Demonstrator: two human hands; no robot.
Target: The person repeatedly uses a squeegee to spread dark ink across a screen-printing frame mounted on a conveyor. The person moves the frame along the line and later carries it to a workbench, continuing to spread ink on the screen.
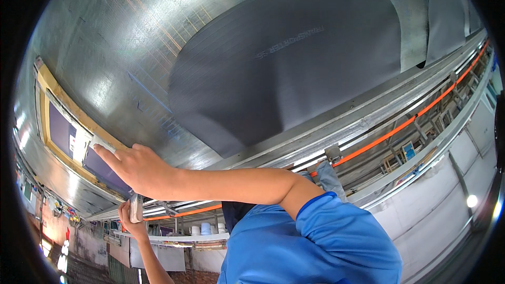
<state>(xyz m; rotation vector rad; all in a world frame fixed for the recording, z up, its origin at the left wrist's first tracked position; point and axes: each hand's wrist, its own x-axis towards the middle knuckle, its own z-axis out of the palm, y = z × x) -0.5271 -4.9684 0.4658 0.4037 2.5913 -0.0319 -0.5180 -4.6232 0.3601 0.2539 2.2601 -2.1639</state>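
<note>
A screen-printing frame (89, 113) with yellowish edges lies at the left on a long metal-topped table (152, 73). Inside it is a dark purple mesh area with a bright reflection. My right hand (142, 171) reaches across to the frame's near right side, fingers bent, the index finger along a pale grey edge; what lies under the palm is hidden. Below it, my left hand (132, 223) is closed round the end of a pale wooden block (136, 209), perhaps a squeegee handle. The block's other end disappears behind my right hand.
A big dark grey rounded sheet (294, 58) lies flat on the table, with another dark sheet (446, 18) farther right. A metal rail (336, 126) and an orange strip (389, 134) run along the near edge. White tubs (205, 229) stand on a lower shelf.
</note>
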